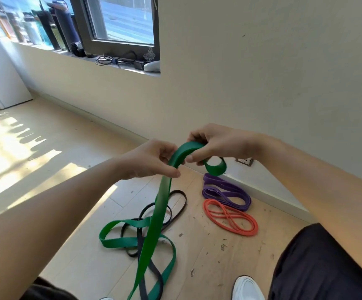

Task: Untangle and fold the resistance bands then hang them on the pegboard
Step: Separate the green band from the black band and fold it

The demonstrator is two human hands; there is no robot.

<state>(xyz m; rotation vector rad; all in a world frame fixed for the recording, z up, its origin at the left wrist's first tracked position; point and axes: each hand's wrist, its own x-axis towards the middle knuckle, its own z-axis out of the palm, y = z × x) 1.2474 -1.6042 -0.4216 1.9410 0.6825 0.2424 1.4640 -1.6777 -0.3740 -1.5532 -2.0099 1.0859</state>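
Head view: both hands, left hand (151, 158) and right hand (216, 144), pinch the green band (154, 224).

We hold the wide green band (160, 204) up, its top bent between left hand (151, 161) and right hand (214, 144). The rest trails to the floor, looped through a black band (143, 292). A purple band (225, 185) and an orange band (240, 231) lie coiled side by side near the wall.
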